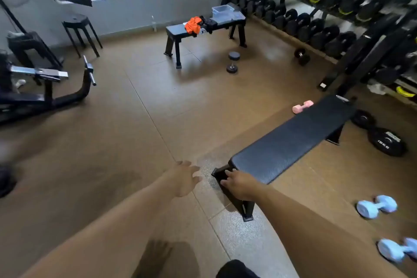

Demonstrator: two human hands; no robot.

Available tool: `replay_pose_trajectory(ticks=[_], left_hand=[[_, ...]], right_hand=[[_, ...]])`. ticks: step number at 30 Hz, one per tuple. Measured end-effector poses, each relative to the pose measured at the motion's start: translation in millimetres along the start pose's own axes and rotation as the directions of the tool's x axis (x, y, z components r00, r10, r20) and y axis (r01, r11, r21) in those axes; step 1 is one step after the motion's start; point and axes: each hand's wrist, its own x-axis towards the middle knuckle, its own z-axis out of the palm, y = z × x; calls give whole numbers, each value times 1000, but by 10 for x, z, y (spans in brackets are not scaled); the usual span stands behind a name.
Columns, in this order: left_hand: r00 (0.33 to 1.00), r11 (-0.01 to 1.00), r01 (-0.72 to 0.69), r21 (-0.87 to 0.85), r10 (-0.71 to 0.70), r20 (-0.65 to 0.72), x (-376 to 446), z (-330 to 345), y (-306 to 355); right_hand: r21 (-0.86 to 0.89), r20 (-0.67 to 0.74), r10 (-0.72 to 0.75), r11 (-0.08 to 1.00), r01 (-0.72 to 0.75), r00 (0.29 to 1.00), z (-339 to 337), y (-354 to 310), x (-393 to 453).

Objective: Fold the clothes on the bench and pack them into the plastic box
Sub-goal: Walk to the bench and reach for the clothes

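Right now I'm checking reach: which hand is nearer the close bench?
Right. The right hand is at the near end of the close bench; the left hand hovers over the floor, left of it.

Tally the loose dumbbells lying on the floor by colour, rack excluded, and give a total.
Light blue plastic-coated dumbbells: 2
Pink plastic-coated dumbbell: 1
Black round-headed dumbbells: 2
Total: 5

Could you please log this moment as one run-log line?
stage: approach | left hand: open | right hand: open | clothes: unfolded on far bench | plastic box: empty
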Motion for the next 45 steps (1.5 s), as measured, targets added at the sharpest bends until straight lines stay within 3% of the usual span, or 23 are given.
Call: replay_pose_trajectory(ticks=[4,7,13,18,22,27,33,39,45], left_hand=[[993,1000,4,10,-5,114,723,-142,-246],[993,999,-1,35,-3,120,1344,-460,-381],[987,1000,1,3,-1,162,2264,-1641,-450],[990,998,-18,54,10,144,3041,-2463,-559],[993,997,-51,-56,56,103,4112,-2875,-855],[998,998,-55,-38,56,22,5514,-3651,-1325],[994,999,-13,-49,18,103,6801,-4845,-1717],[991,991,-101,-88,108,79,8163,-5883,-1724],[991,990,-119,-80,124,53,9776,-6799,-1498]], right_hand=[[112,87,87,989,-97,992,-219,64,689],[118,103,78,989,-90,992,-543,256,1325],[98,133,67,992,-81,989,-1465,708,2411],[118,90,25,992,-36,996,-2351,931,3158],[145,94,106,982,-119,990,-2929,1145,3994],[148,117,160,973,-177,980,-3783,1475,5087],[284,69,200,935,-212,977,-5088,1771,6261],[303,110,273,906,-294,956,-5922,2259,7380],[279,125,295,906,-319,947,-6935,3252,8595]])
